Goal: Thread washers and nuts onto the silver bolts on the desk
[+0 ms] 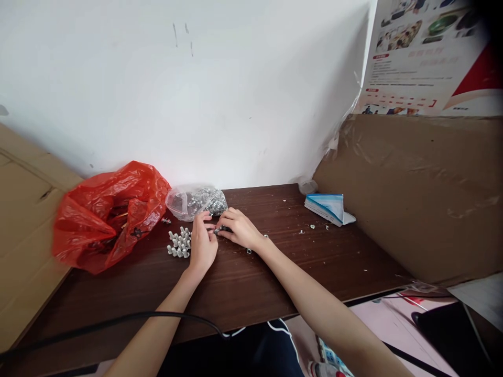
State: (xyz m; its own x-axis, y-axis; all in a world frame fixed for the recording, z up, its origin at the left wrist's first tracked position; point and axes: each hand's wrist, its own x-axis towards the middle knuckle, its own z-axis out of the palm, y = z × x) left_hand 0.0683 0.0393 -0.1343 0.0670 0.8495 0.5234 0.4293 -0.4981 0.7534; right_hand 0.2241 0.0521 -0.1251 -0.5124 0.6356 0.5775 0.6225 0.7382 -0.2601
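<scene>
Over the middle of the table, my left hand point(203, 242) and my right hand point(240, 229) meet fingertip to fingertip. Between them is a small grey metal piece point(217, 231), pinched by both hands and too small to name exactly. Just left of my left hand stand several pale grey bolt-like pieces point(179, 243) in a tight group, partly hidden by that hand. Behind my hands lies a clear plastic bag point(196, 201) full of small shiny metal parts. A small ring-like nut point(249, 251) rests under my right wrist.
A red plastic bag point(113, 214) sits open on the left. A blue-and-white packet point(324, 208) lies at the right, with small scraps nearby. Cardboard point(408, 193) walls the right side. A black cable point(118, 317) crosses the front of the table.
</scene>
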